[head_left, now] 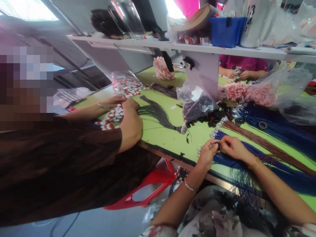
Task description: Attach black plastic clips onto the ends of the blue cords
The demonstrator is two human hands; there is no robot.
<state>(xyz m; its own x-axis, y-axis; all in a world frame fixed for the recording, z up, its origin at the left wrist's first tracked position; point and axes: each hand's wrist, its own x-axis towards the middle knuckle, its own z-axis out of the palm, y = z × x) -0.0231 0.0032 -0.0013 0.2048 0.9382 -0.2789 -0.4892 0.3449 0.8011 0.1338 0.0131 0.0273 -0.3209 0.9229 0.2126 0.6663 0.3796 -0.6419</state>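
Note:
My left hand [208,154] pinches a small black connector [218,146] above the near edge of the table. Close beside it, my right hand [234,148] is closed, its fingertips at the connector; what they grip is too small to make out. Beneath and beyond my hands lies a bundle of blue wires [255,149] with silvery tips. Farther back are a bundle of brown wires [266,143] and a wider dark-blue bundle [278,126]. Loose black connectors [214,117] lie in a pile beyond my left hand.
A co-worker's arm [130,125] reaches over red-and-white connectors [112,117] on the left, by a grey wire bundle [158,113]. A clear bag [197,103] stands mid-table. Above runs a shelf [158,44] with a blue bin [225,33]. Another person's hands [238,74] are across.

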